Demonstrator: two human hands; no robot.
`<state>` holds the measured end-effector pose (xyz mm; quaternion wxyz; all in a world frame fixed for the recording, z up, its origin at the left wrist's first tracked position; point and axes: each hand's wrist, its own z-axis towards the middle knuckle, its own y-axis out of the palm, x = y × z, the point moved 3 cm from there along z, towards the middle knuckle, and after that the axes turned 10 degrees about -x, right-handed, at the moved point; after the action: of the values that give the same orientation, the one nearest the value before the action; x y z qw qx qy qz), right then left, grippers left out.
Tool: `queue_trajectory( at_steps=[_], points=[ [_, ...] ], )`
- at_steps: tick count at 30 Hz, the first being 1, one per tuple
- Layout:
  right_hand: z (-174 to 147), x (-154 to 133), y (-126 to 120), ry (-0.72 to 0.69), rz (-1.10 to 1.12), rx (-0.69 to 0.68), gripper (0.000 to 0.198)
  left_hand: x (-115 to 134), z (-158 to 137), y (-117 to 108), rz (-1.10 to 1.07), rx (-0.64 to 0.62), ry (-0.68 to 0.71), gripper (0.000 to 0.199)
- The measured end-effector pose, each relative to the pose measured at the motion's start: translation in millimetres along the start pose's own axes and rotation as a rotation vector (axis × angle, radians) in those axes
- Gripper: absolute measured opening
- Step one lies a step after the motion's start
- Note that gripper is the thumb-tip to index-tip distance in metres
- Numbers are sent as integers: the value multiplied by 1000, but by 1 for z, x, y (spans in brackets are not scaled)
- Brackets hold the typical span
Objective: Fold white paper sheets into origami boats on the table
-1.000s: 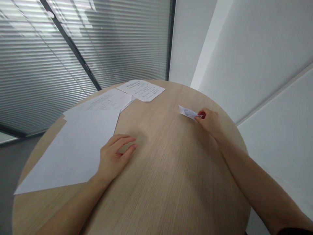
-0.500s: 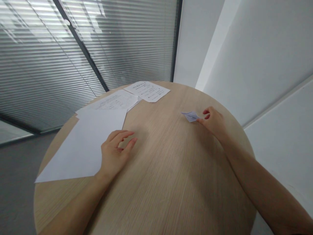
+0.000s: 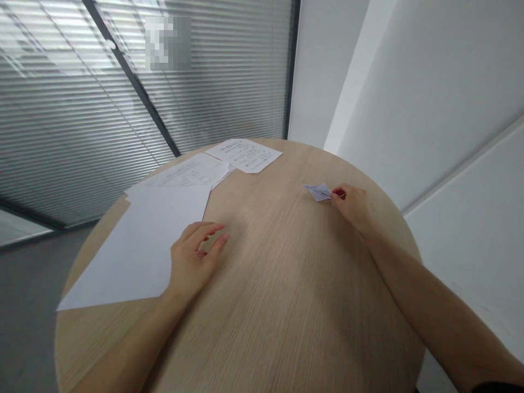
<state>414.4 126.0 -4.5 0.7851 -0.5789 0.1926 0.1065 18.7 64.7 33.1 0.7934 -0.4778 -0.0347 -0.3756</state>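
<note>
On the right side of the round table, a small piece of folded paper, pale and pointed at its left end, has its right end pinched between the thumb and fingers of my right hand. The tip inside the pinch is partly hidden. My left hand rests at the right edge of a large blank white sheet, covering part of that edge. Its fingers are curved with a gap between thumb and forefinger, and nothing is in them.
Printed sheets lie partly under the blank sheet, and another printed page lies near the far edge of the wooden table. Beyond stand a glass partition with blinds and a white wall on the right.
The fingers of my right hand have closed onto the right end of the folded paper. My left hand keeps its pose, and the view has shifted slightly.
</note>
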Motion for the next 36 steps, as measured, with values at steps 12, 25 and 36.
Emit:
queue_trajectory(
  at_steps=[12, 25, 36],
  points=[
    [3, 6, -3, 52, -15, 104, 17, 2, 0, 2, 0, -31, 24, 13],
    [-10, -8, -18, 46, -36, 291, 23, 1, 4, -10, 399, -429, 200, 31],
    [-22, -36, -20, -148, 142, 246, 21, -84, -33, -74, 320, -776, 101, 66]
  ],
)
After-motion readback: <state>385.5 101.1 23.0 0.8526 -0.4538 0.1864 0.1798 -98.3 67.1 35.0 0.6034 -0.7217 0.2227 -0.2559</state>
